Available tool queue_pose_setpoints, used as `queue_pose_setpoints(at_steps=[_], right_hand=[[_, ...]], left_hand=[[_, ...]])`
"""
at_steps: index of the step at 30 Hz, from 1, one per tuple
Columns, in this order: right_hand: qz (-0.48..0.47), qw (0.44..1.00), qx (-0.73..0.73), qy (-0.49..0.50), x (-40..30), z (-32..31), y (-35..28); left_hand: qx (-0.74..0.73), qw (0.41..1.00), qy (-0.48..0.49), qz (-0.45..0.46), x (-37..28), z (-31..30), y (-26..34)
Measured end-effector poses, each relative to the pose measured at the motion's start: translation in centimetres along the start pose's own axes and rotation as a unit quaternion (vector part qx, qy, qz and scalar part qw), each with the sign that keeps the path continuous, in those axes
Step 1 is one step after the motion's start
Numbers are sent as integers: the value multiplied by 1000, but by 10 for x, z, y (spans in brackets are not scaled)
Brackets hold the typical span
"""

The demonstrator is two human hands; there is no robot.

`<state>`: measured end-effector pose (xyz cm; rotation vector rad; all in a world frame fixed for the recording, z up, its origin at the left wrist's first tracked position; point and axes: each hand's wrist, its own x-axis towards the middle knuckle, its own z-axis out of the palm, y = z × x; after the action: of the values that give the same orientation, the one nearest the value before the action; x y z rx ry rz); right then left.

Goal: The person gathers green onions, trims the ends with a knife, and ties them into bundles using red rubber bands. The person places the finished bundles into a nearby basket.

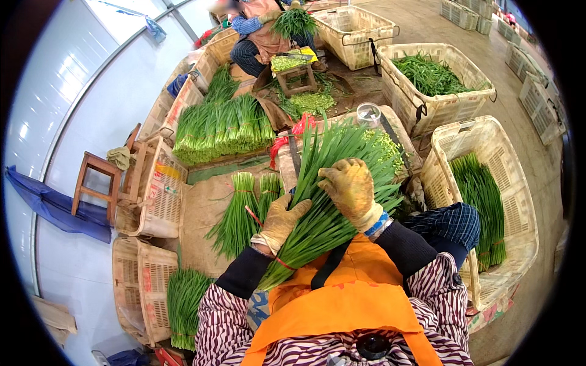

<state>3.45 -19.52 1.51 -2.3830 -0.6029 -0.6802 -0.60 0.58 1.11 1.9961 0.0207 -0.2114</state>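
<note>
Both my hands wear soiled, yellowish work gloves. My left hand (280,222) holds a big bunch of long green garlic chives (316,233) across my lap, thumb along its upper side. A red band (284,264) circles the bunch's lower part. Over its upper leaves is my right hand (350,192), fingers curled; whether a blade is pinched in them is hidden. Beneath the leaf ends, a low bench (406,132) carries pale green trimmings (384,146), red ties (280,148) and a clear plastic cup (368,114). Beside my left hand lie tied chive bundles (242,201).
Many stacked chive bundles (224,128) lie ahead on the left. Plastic crates stand on the right, one with tied chives (480,206), another with loose greens (425,75). A co-worker (256,32) sits opposite by a small stool (295,75). A wooden stool (98,183) stands left.
</note>
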Motion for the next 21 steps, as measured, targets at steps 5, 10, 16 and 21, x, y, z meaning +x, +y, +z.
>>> queue_pose_setpoints(at_steps=[5, 10, 16, 21], right_hand=[[-17, 997, -48, -56, -1, 17, 5], [-43, 992, -57, -100, 0, 17, 5], [-45, 998, 29, -17, -5, 15, 3], [257, 853, 444, 94, -10, 11, 0]], left_hand=[[-21, 1000, 6, 4, -2, 3, 0], [3, 1000, 13, 19, 1, 4, -10], [32, 999, -24, 20, -3, 4, 4], [99, 985, -53, 128, 0, 8, -5]])
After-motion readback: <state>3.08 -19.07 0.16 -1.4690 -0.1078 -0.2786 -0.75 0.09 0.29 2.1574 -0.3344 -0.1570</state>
